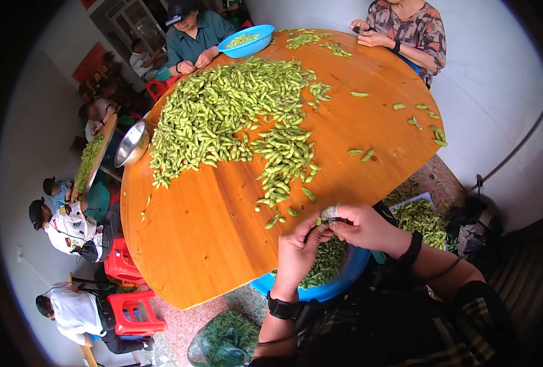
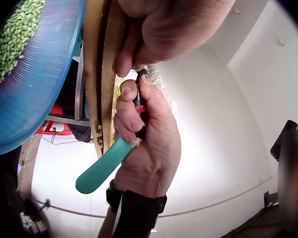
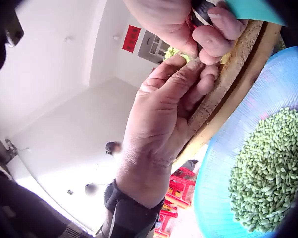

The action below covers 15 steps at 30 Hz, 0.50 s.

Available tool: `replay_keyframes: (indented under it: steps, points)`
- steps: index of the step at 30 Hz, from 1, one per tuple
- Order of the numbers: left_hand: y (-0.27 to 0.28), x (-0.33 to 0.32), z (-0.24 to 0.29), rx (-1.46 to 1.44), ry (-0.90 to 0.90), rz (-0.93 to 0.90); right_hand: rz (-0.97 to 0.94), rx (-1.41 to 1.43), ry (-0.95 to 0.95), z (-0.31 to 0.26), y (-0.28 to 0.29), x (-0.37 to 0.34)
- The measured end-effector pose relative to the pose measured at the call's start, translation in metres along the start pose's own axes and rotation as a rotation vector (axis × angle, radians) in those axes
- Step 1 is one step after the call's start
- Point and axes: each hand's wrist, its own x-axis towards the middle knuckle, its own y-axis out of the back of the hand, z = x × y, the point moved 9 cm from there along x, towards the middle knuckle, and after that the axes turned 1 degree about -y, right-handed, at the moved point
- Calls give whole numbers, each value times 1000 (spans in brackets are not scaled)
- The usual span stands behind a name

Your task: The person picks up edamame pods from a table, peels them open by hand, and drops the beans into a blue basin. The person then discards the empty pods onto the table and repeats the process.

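My left hand [image 1: 297,252] and right hand [image 1: 372,227] meet at the fingertips over the table's near edge. The left thumb and fingers pinch a soybean pod [image 1: 318,221], of which only a small green bit shows. Curled in the right hand is a tool with a teal handle [image 2: 103,167] and a dark upper part with a red band; fingers hide its working end. A silvery wrap [image 1: 330,212] covers one right fingertip. Below the hands stands a blue basin [image 1: 362,263] with shelled green soybeans [image 3: 270,173] in it.
A large pile of pods [image 1: 228,110] covers the far side of the wooden table [image 1: 204,251]. A steel bowl [image 1: 132,144] and a second blue basin [image 1: 263,41] stand at its rim. Two people sit opposite. Red stools [image 1: 135,313] and a green bag [image 1: 222,341] are on the floor.
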Motion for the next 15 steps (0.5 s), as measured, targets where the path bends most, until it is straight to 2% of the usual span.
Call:
replay_keyframes:
  steps: [2,5,6,8,9,11,13,15]
  points:
    - [1,1,-5,-94,64,-47,-171,315,-532,33,-9,-10]
    - [4,4,-6,-244,172,-104,-202,379,-599,23,-9,-11]
    - [4,4,-7,-306,221,-115,-206,381,-596,21,-13,-10]
    - [8,6,-5,-348,239,-75,-78,241,-389,5,-10,-1]
    - [10,6,-5,-393,256,-39,-81,243,-386,8,-17,-3]
    - [13,7,-4,-355,246,-11,79,-220,58,-20,-11,-1]
    - [16,7,-13,-349,285,19,77,-230,44,-25,-11,-2]
    - [16,8,-14,-355,270,32,36,-238,-67,-19,-13,-2]
